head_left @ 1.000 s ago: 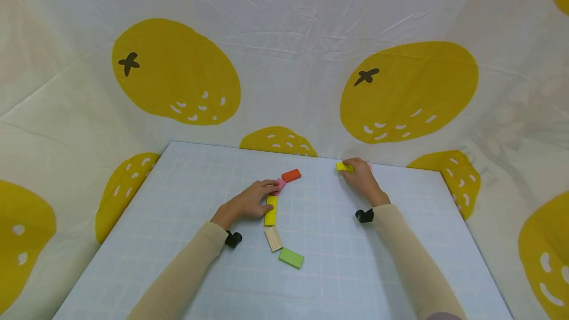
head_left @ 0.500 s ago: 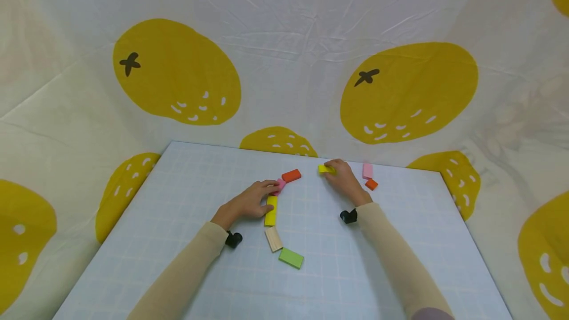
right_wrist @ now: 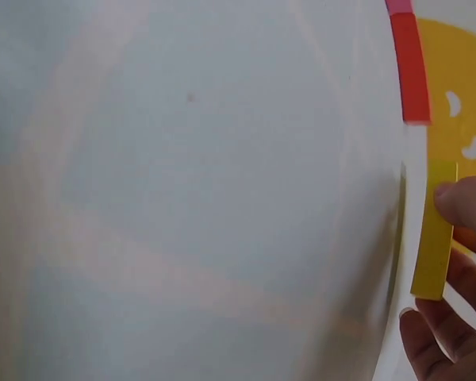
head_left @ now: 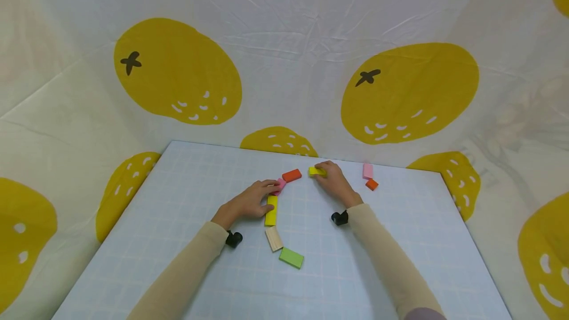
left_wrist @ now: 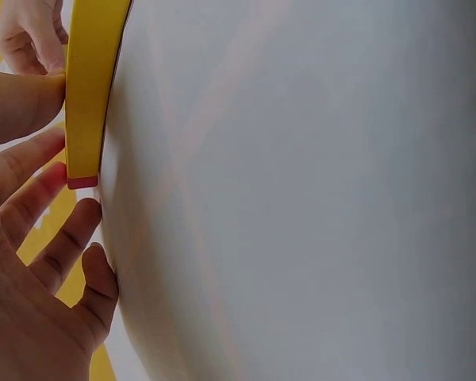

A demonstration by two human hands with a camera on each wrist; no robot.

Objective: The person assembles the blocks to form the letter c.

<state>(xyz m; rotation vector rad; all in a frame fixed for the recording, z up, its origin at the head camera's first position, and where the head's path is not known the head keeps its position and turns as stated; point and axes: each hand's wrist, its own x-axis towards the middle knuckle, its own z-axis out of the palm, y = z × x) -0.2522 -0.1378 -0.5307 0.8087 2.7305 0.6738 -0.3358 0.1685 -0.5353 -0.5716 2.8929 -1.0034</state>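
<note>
Right hand [head_left: 334, 181] pinching a yellow block [head_left: 314, 172] between thumb and fingers, a person holds it just beside the red block [head_left: 292, 176] ending a curved row. The left hand [head_left: 248, 200], fingers slightly spread, touches the row's pink block [head_left: 281, 185].

Head view: taken from above the near side of the table [head_left: 338, 280], facing forward and obliquely down; the most distant of the three, it spans the left hand [head_left: 249, 200], the right hand [head_left: 333, 183] and the patterned backdrop [head_left: 284, 78]. Left wrist view: close range, low over the table, turned sideways, backdrop toward the left margin; it faces the left hand's fingers and a yellow block [left_wrist: 94, 87], the right hand lying beyond. Right wrist view: likewise close and low, turned the opposite way, backdrop at right. A red block [right_wrist: 411, 71] is common to this and the head view.
</note>
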